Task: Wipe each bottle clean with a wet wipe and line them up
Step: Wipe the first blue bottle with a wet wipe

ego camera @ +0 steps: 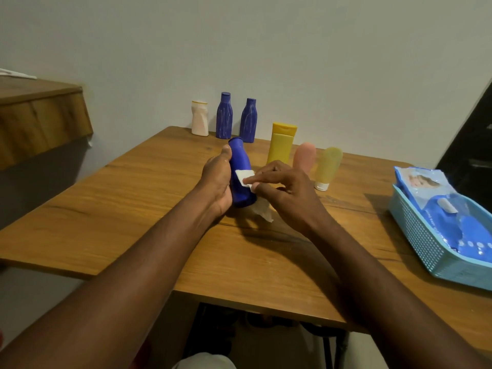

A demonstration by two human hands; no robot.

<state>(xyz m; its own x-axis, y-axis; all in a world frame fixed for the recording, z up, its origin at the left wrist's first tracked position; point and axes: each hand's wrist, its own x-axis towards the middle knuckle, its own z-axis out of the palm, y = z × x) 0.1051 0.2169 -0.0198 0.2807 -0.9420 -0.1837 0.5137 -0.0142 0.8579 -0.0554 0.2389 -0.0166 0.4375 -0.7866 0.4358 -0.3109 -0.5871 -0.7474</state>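
Blue bottle: tilted over worktop centre, left hand wrapped round body. Wet wipe: pinched by right hand, pressed on bottle's side. Row of three bottles: stood upright at worktop's far edge.

A plain, pale grey-white painted wall fills the back of the room, evenly and softly lit. Against it stands a warm brown wood-grain table on a dark metal frame. A thick wooden ledge of the same grain juts out at the left, and a dark, nearly black panel rises at the far right.
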